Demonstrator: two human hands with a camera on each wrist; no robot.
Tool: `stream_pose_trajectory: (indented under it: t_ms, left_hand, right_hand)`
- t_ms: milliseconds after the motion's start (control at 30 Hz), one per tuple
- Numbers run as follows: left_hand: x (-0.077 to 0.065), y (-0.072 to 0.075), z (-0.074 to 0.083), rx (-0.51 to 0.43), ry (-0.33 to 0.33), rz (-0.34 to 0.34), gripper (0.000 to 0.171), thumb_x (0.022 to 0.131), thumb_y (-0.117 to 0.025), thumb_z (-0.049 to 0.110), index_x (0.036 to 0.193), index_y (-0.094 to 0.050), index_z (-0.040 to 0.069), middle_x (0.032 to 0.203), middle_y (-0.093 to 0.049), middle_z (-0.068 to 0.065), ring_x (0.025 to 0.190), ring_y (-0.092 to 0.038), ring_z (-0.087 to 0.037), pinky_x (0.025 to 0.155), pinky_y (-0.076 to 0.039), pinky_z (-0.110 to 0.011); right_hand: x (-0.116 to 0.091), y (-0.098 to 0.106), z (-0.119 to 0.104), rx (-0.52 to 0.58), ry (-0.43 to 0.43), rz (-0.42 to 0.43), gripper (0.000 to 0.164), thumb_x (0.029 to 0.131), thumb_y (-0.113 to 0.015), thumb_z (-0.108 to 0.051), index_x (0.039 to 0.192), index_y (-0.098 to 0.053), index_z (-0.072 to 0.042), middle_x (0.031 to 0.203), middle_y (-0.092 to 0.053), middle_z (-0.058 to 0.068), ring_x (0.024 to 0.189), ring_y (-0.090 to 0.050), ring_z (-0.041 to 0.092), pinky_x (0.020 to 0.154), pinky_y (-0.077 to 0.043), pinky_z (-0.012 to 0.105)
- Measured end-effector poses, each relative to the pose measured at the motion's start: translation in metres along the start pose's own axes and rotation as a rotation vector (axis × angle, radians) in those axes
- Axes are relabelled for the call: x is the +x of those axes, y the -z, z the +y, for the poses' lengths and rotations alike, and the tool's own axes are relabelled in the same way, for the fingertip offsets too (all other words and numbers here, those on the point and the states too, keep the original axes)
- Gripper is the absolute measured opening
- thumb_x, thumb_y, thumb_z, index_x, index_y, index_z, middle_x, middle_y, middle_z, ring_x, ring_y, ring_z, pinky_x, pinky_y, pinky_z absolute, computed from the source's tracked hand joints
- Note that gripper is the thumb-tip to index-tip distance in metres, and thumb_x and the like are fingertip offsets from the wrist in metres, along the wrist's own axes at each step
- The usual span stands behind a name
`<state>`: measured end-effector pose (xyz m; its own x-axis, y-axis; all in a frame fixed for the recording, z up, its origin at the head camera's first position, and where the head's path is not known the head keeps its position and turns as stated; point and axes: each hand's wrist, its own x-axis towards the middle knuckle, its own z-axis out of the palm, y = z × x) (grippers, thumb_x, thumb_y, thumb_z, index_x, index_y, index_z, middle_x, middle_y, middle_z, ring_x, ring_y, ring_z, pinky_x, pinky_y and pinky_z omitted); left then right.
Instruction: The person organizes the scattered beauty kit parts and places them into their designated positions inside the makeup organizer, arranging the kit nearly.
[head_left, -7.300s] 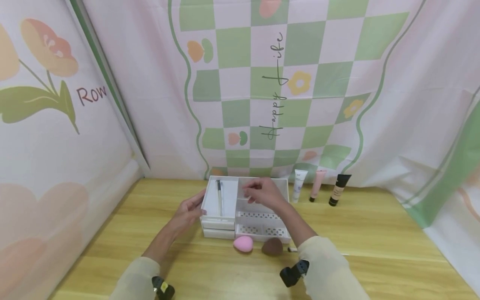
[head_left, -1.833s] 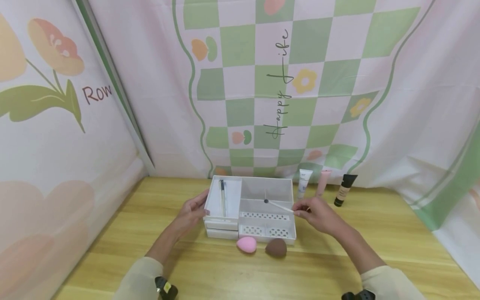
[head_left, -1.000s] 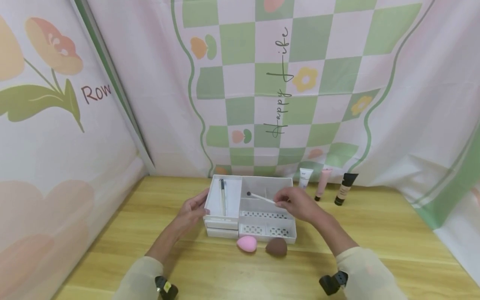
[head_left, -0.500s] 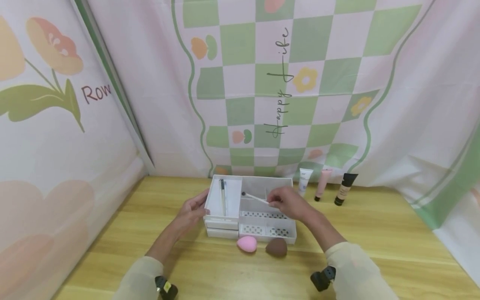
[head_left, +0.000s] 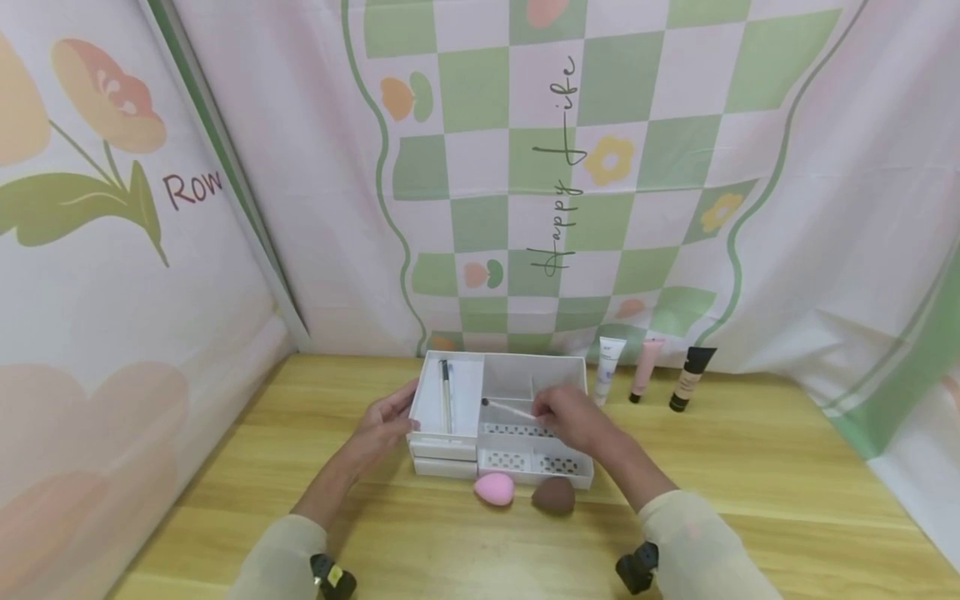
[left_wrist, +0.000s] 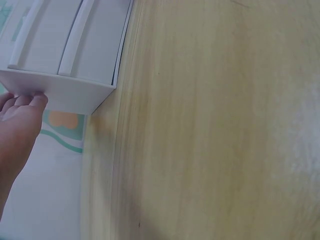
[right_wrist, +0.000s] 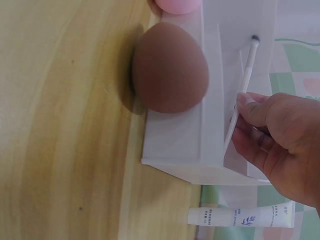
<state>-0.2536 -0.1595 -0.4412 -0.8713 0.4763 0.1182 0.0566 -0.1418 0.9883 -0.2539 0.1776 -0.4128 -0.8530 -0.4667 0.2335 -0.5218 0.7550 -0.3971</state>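
A white makeup organizer [head_left: 442,457] stands on the wooden table, with drawers on the left and open compartments on the right. My left hand [head_left: 381,418] rests against its left side; in the left wrist view the fingertips [left_wrist: 37,100] touch the side wall. My right hand [head_left: 573,417] pinches a slim white makeup brush [right_wrist: 245,80] between thumb and fingers. The brush lies aslant over the middle compartment, its dark tip pointing left. Another brush [head_left: 446,396], dark at its far end, lies in the organizer's upper left tray.
A pink makeup sponge [head_left: 494,489] and a brown makeup sponge [head_left: 553,495] sit before the organizer's front. Right of it stand a white tube [head_left: 609,371], a pink tube [head_left: 646,371] and a black-topped beige tube [head_left: 689,382]. A patterned curtain [head_left: 540,208] hangs behind.
My right hand has taken the brush from the table to the organizer's right, carried it left over the compartments, and lowered it slightly. The left hand stays at the organizer's side.
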Motion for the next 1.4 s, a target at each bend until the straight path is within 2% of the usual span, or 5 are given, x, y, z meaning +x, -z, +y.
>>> stream_pose_trajectory:
  t_ms: [167,467,733,967,1400]
  left_hand:
    - [0.0,0.0,0.0,0.006,0.001,0.003,0.078,0.092,-0.049,-0.008,0.16,-0.011,-0.005,0.171,-0.003,-0.021,0.16,-0.006,-0.035,0.119,-0.034,-0.019]
    - [0.001,0.001,-0.001,0.003,-0.014,-0.006,0.078,0.091,-0.049,-0.009,0.159,-0.01,-0.007,0.171,-0.003,-0.023,0.16,-0.005,-0.036,0.118,-0.034,-0.016]
    - [0.001,0.001,-0.002,0.002,-0.007,-0.006,0.078,0.092,-0.049,-0.009,0.16,-0.011,-0.005,0.171,-0.003,-0.021,0.16,-0.005,-0.036,0.117,-0.035,-0.015]
    - [0.0,-0.001,-0.001,-0.003,0.003,0.005,0.078,0.091,-0.049,-0.009,0.16,-0.011,-0.005,0.171,-0.002,-0.021,0.16,-0.004,-0.035,0.118,-0.033,-0.016]
    - [0.0,0.0,-0.001,0.004,-0.008,-0.005,0.079,0.091,-0.047,-0.01,0.159,-0.009,-0.007,0.17,0.0,-0.024,0.159,-0.002,-0.038,0.119,-0.032,-0.017]
  right_hand:
    - [-0.002,-0.007,0.001,-0.03,0.015,-0.005,0.013,0.084,-0.069,0.004,0.084,-0.075,-0.008,0.078,-0.072,0.001,0.075,-0.063,0.011,0.069,-0.058,0.027]
    - [-0.003,-0.015,0.002,-0.07,0.046,-0.022,0.013,0.084,-0.071,0.004,0.084,-0.074,-0.009,0.08,-0.074,0.002,0.078,-0.069,0.015,0.073,-0.063,0.031]
    - [-0.001,-0.013,0.008,-0.062,0.081,-0.077,0.02,0.084,-0.068,0.007,0.077,-0.072,-0.011,0.074,-0.069,-0.002,0.071,-0.057,0.007,0.066,-0.054,0.024]
    - [0.002,-0.014,0.011,-0.098,0.152,-0.062,0.022,0.082,-0.069,0.009,0.073,-0.072,-0.011,0.072,-0.069,-0.002,0.068,-0.055,0.005,0.063,-0.053,0.023]
    - [0.003,-0.017,0.012,-0.102,0.154,-0.062,0.026,0.081,-0.069,0.009,0.065,-0.066,-0.012,0.066,-0.063,-0.002,0.063,-0.043,0.004,0.058,-0.041,0.018]
